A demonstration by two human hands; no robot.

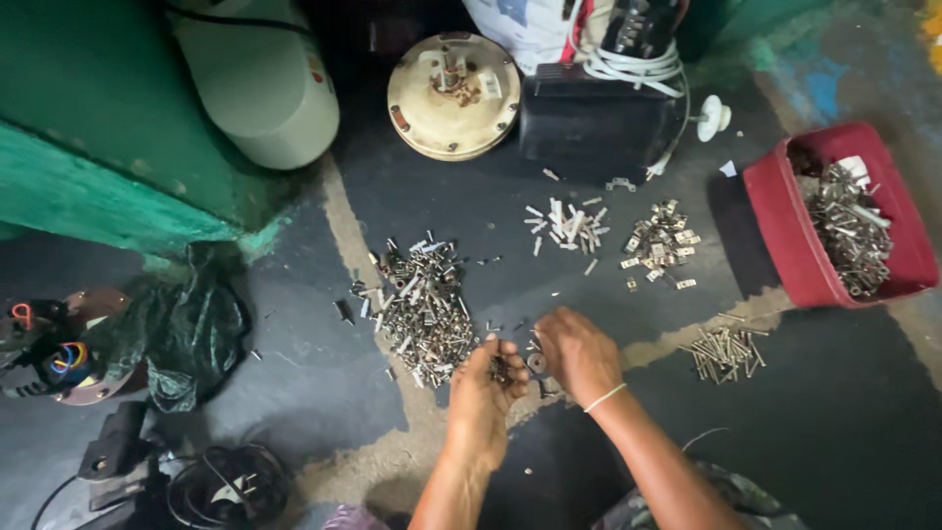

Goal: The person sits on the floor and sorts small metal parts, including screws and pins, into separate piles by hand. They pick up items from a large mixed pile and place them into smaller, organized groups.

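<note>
Fingers first: the left hand (488,385) is cupped palm-up with the fingers curled loosely, and there's a small cluster of dark metal bits (501,370) sitting in the palm. The right hand (579,353) is palm-down right beside it, fingers bent toward the floor and nearly touching the left one. Can't tell if it's actually pinching anything, the fingertips are hidden from this angle. There's a thin white band on that wrist. A small dark washer (537,363) lies on the floor between the two hands.

Just left of the hands is the big heap of mixed screws and bolts (422,304) (silvery and dark stuff all jumbled). Further up there's a smaller pile of pale white pieces (567,226), and next to it a pile of little brass clips (660,245). Off to the right of the right hand sits a tidy bunch of brass-coloured screws (724,351). A red plastic tub (785,231) at the right edge holds more metal hardware.

All of it is on a dark floor (834,412). At the top there's a round cream motor housing (451,93) and a black box (599,123) with white cable coiled on it. A crumpled green plastic bag (186,329) lies over on the left.
</note>
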